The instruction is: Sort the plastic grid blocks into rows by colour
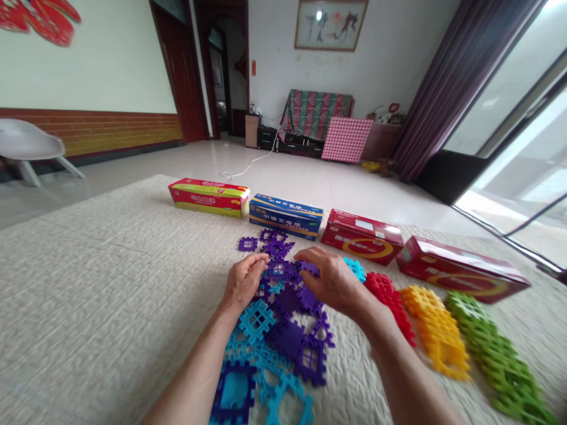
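My left hand (pixel 245 278) is at the left edge of a heap of plastic building tiles, its thumb and fingers pressed together. Whatever is in that pinch is too small or hidden to name. Across from it, my right hand (pixel 331 276) curves over the heap's right side, thumb apart from the fingers, with a purple disc-like tile (pixel 310 298) just below. A purple window tile (pixel 278 270) lies between both hands. Nearer me are a light blue window tile (pixel 257 321), a purple window tile (pixel 311 361) and several overlapping blue and purple tiles.
Beyond the heap stand a red-and-green box (pixel 209 198), a blue box (pixel 286 216) and two dark red boxes (pixel 362 236). To the right lie sorted rows of red tiles (pixel 390 304), yellow tiles (pixel 436 327) and green tiles (pixel 496 354) on the beige textured mat (pixel 110 295).
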Demonstrator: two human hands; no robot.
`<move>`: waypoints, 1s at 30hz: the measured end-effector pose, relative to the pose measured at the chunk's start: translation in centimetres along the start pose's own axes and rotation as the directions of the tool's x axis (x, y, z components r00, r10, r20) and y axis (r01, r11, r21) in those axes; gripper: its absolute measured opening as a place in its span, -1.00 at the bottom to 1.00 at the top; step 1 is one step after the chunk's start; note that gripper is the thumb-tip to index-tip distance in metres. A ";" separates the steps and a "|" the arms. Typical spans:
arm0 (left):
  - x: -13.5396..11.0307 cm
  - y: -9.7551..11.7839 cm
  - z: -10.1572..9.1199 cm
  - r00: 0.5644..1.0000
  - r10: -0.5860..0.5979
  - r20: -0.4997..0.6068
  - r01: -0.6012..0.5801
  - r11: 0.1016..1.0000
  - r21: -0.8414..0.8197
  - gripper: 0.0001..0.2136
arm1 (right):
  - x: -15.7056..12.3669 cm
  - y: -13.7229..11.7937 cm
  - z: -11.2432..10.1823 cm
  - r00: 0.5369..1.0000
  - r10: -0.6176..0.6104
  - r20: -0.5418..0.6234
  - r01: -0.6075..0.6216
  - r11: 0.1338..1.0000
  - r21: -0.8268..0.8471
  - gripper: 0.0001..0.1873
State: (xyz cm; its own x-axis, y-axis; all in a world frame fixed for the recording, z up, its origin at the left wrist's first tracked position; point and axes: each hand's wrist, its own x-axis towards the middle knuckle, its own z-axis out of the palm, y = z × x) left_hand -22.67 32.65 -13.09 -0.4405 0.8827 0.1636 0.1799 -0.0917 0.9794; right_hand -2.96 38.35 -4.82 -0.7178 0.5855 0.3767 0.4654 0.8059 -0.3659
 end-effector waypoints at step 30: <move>0.0 0.0 0.1 0.999 0.042 -0.008 -0.042 0.997 0.066 -0.73 | 0.5 0.2 4.6 0.921 0.089 -0.379 -0.092 0.996 0.012 -0.75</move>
State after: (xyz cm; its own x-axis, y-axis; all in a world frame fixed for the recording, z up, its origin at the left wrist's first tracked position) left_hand -22.56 32.74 -13.13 -0.4397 0.8743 0.2057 0.2559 -0.0975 0.9618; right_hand -5.63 38.43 -8.63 -0.4234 0.6443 0.6369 0.5231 0.7478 -0.4089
